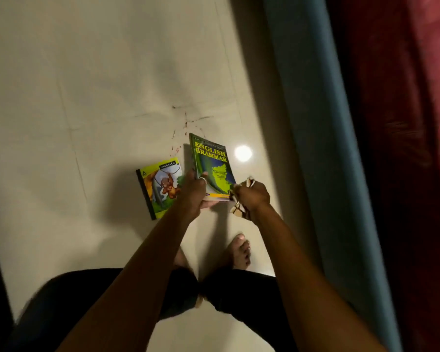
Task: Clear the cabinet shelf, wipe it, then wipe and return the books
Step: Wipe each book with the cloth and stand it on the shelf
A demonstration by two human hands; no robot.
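Observation:
My left hand (194, 193) grips a green "English Grammar" book (212, 163) by its lower left edge, thumb on the cover, holding it above the floor. My right hand (252, 195) holds a crumpled patterned cloth (239, 210) against the book's lower right corner. A yellow notebook (160, 188) with a cartoon monkey on the cover lies flat on the floor just left of my left hand. The cabinet shelf is out of view.
The cream tiled floor (112, 97) has dark scribbles and red specks beyond the book. A blue curtain (315, 123) and a dark red one (404, 123) hang at the right. My bare feet (240, 250) stand below the book. A dark edge runs along the left.

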